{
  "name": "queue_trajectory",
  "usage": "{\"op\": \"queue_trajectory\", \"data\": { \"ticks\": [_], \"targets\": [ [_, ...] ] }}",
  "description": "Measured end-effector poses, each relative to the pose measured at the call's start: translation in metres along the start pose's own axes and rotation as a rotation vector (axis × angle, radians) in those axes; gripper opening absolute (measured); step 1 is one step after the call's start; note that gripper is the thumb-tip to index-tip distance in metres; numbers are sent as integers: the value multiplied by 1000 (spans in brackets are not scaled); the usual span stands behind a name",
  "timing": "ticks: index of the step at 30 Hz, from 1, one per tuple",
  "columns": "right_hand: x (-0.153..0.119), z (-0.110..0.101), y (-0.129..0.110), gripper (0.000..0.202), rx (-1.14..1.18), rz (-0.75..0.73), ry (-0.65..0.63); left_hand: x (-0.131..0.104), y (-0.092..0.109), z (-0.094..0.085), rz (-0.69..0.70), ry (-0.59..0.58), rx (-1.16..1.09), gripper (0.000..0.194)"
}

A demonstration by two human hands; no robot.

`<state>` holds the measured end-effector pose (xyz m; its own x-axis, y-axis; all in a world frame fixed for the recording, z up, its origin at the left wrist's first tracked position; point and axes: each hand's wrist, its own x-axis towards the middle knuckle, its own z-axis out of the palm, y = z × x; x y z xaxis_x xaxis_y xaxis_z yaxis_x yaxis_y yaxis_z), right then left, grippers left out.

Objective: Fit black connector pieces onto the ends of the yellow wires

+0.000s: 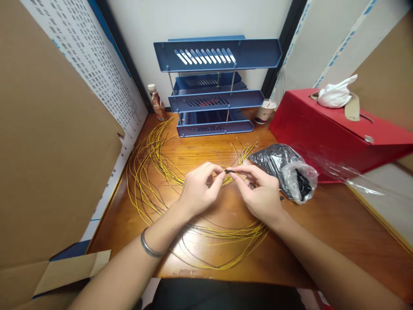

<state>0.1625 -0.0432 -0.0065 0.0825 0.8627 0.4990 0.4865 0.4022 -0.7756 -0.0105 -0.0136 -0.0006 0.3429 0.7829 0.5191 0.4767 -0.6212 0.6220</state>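
My left hand (pixel 200 186) and my right hand (pixel 262 193) meet over the middle of the wooden table, thumb and forefinger pinched on each. Between the fingertips is a small black piece (pixel 229 171), perhaps a connector, too small to make out fully; both hands grip it. Yellow and black wires (pixel 155 148) lie in a wide loop on the table, passing behind and under my hands. Their bunched ends (pixel 243 151) fan out just beyond my right hand. Right of that hand lies a clear plastic bag (pixel 298 172) of small black parts, its mouth open toward me.
A blue three-tier tray rack (pixel 216 98) stands at the back. A drink bottle (pixel 157 103) is left of it, a paper cup (pixel 265 111) right. A red box (pixel 329 125) with tissue on top sits at the right. Cardboard (pixel 48 142) rises along the left side.
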Motion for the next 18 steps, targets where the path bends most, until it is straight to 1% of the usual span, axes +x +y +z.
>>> {"op": "queue_trajectory", "data": {
  "ticks": [7,12,15,18],
  "targets": [
    [2,-2,0,13,-8,8,18,0,1,-1,-23,26,1,11],
    [0,0,3,11,19,15,-9,0,0,-1,17,1,6,11],
    [-1,1,3,11,42,27,-26,1,-1,-1,12,-10,14,11],
    [0,0,2,11,42,26,-13,1,-1,-1,-5,-1,15,10]
  ]
}}
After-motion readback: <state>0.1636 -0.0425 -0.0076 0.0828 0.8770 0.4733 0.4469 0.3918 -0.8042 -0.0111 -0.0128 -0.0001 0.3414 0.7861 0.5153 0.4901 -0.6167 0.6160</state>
